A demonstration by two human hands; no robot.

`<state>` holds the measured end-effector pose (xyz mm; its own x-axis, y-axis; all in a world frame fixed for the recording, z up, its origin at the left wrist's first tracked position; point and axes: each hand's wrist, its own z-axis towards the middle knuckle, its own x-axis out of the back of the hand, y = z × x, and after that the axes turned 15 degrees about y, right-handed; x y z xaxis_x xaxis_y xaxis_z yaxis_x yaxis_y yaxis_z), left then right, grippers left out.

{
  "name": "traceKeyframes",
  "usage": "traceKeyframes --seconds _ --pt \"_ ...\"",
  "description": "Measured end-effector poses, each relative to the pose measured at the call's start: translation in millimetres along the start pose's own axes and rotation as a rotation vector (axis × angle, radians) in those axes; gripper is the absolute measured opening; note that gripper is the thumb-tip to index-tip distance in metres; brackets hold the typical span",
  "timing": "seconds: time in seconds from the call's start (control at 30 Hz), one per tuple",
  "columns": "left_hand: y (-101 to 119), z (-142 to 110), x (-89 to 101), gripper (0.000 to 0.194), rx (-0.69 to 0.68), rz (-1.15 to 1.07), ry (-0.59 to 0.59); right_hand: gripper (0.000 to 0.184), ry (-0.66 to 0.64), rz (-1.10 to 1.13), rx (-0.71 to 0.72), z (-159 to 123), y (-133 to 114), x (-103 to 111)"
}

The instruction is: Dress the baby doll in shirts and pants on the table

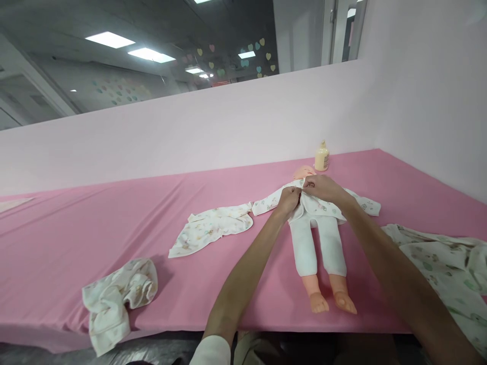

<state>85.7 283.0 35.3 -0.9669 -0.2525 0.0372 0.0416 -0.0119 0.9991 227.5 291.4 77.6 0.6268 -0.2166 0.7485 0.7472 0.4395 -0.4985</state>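
Observation:
A baby doll (345, 301) lies on its back on the pink-covered table, its feet toward me. It wears white trousers (332, 246) and a white printed jacket (321, 206) with the sleeves spread out to both sides. Both hands meet at the upper front of the jacket, just below the doll's head (304, 172). My left hand (289, 198) is closed in a pinch on the jacket's front edge. Beside it, my right hand (322, 187) pinches the same front near the neck. Whatever fastening lies between the fingertips is too small to make out.
A pale yellow pump bottle (321, 157) stands behind the doll's head. Left of the doll lies a printed baby garment (213, 228), and a crumpled one (120, 296) hangs slightly over the front edge. A green-printed cloth (437, 258) lies at right. White walls border the pink table (171, 284).

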Motion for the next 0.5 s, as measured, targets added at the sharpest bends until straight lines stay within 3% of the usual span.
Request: traceKeyframes --seconds 0.3,0.5 --pt "6 -2 6.4 0.025 0.067 -0.038 -0.081 0.016 -0.173 0.098 -0.058 -1 -1 7" --pt "6 1 11.6 0.02 0.105 -0.047 -0.139 0.014 -0.22 0.136 -0.011 -5 -9 16"
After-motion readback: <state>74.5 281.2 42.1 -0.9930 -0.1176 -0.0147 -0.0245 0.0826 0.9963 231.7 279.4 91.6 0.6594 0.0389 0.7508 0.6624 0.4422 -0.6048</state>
